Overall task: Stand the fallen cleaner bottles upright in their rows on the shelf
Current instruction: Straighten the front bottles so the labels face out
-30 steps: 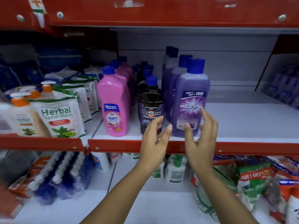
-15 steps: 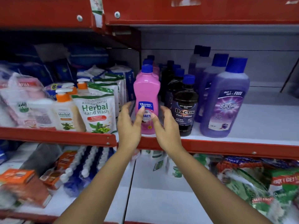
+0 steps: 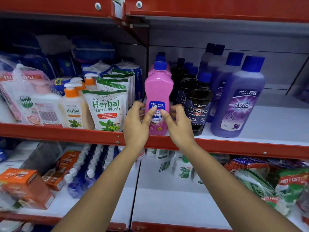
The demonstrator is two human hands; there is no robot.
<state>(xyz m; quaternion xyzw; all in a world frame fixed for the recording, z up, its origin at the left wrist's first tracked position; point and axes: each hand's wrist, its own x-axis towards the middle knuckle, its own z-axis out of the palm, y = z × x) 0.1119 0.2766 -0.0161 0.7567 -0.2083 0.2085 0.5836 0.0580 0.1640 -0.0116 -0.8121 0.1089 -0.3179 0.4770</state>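
Note:
A pink cleaner bottle [image 3: 158, 91] with a blue cap stands upright at the front of its row on the white shelf [image 3: 270, 124]. My left hand [image 3: 136, 124] grips its left side and my right hand [image 3: 178, 126] grips its right side, thumbs on the label. Right of it stands a row of black Bactin floor cleaner bottles [image 3: 199, 104], then a row of purple Bactin bottles [image 3: 237, 101]. All bottles in view stand upright.
Herbal hand wash pouches [image 3: 107, 109] and pump bottles [image 3: 73, 104] fill the shelf bay to the left. A red shelf lip [image 3: 234, 146] runs below my hands. The lower shelf holds brushes [image 3: 87, 171], orange boxes [image 3: 25, 186] and netted packs [image 3: 260, 181].
My hands moved left from the purple and black bottles to the pink bottle and closed on both its sides. The camera view shifted left.

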